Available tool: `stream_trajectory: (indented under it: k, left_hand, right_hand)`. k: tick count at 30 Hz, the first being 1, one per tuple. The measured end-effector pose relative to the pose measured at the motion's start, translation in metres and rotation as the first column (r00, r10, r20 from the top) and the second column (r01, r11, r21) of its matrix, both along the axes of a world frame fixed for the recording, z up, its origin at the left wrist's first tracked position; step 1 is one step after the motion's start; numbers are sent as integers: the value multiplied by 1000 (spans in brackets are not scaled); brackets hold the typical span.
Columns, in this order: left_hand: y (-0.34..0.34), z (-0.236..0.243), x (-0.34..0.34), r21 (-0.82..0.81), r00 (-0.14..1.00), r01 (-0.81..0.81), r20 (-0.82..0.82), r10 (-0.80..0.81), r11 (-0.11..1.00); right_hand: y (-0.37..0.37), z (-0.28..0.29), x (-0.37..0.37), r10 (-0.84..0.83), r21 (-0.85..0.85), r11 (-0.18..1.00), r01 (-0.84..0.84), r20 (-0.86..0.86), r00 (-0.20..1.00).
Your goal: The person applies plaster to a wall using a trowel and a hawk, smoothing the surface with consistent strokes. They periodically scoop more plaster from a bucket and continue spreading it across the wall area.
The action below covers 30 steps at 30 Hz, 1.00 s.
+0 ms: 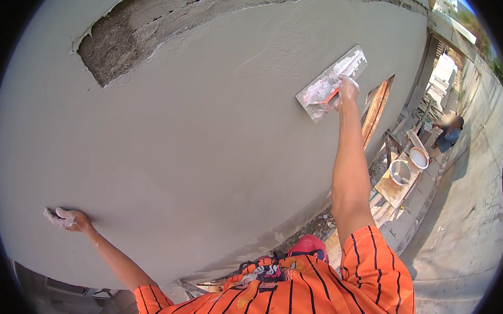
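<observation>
My right hand (348, 91) is wrapped round the red handle of a rectangular plastering trowel (345, 67). The trowel lies tilted against the grey plastered wall (173, 159), at the upper right, its back smeared with whitish plaster. Far to the left, my left hand (72, 220) is stretched out with fingers extended and nothing in it. Plaster coats its fingers; whether it touches the wall I cannot tell. Above, a rough uncoated patch (113, 47) shows a ragged plaster edge. Faint ridges mark the coat left of the trowel.
Right of the trowel is an opening with a wooden frame (378, 111). Lower right, two buckets, one nearer (400, 172) and one farther (418, 158), stand on boards (389, 190). Beyond them a person (447, 138) is beside a pale concrete wall (481, 161).
</observation>
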State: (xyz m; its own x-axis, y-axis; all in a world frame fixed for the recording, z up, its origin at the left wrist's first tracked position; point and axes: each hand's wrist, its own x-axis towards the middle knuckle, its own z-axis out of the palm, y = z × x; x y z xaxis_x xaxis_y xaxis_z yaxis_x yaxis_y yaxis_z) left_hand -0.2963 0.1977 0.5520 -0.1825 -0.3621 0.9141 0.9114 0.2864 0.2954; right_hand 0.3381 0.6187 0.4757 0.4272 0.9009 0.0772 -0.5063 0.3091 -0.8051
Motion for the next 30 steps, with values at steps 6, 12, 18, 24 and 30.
stream_trajectory:
  k: [6, 12, 18, 24, 30]
  left_hand:
    - [-3, 15, 20, 38, 999, 28, 40, -29, 999]
    - [-12, 13, 3, 8, 1000, -27, 5, 27, 1000]
    - [-10, 10, 9, 26, 999, -17, 44, 15, 1000]
    - [6, 3, -2, 25, 999, -35, 26, 34, 999]
    - [-2, 0, 3, 1, 999, -32, 37, 32, 999]
  right_hand:
    - [-160, -25, -128, -522, 656, 755, -16, 615, 592]
    - [-124, 13, -135, -711, 752, 643, -146, 656, 253]
    - [-19, 98, -15, -598, 426, 796, 430, 662, 452]
    - [108, 30, 105, -559, 63, 712, 699, 655, 509]
    - [-71, 64, -52, 403, 415, 879, -236, -380, 832]
